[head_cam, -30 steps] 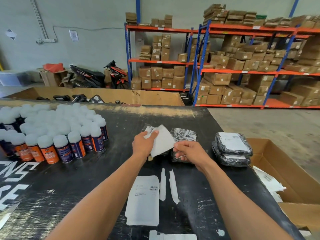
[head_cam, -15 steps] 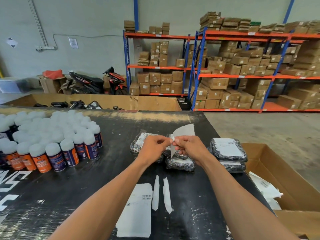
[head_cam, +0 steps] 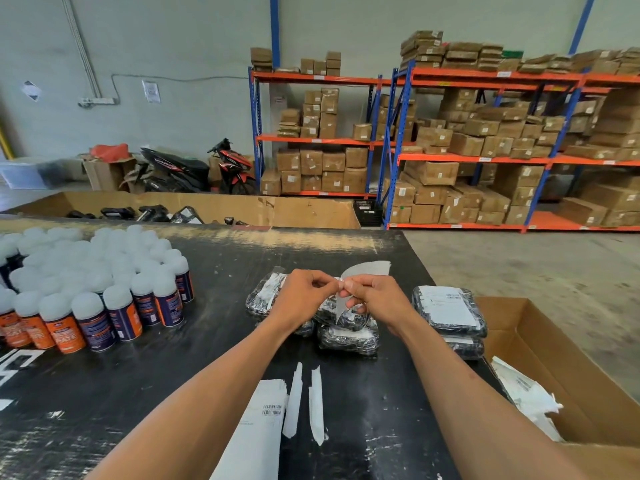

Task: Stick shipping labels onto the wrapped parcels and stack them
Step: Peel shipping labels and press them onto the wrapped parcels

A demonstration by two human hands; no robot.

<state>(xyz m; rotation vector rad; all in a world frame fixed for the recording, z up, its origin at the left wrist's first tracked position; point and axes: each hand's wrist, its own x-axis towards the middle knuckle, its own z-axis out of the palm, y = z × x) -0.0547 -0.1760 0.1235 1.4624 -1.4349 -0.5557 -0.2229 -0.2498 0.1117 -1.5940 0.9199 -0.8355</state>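
Head view, and both hands are up together over the middle of the black table [head_cam: 214, 341] — the left hand [head_cam: 301, 296] and the right hand [head_cam: 375, 299] meet fingertip to fingertip, each pinching one edge of a label [head_cam: 367, 270] that curls up and away behind the right knuckles. That close pinch looks like the peel: one side taking the sticker, the other its backing, though the seam between them is too small to make out. It's held right above the unlabelled parcels [head_cam: 346, 336], so the drop onto the nearest one should be short. Off to the right, near the table's edge, the stack of finished parcels [head_cam: 448, 311] sits with a label facing up, just beside the cardboard box [head_cam: 540, 327] — handy for waste paper, I'd judge. Near the body lie the spare labels [head_cam: 258, 431] and two peeled strips [head_cam: 304, 400], within easy reach. The spray cans [head_cam: 104, 299] crowd the left side, well apart from the work.
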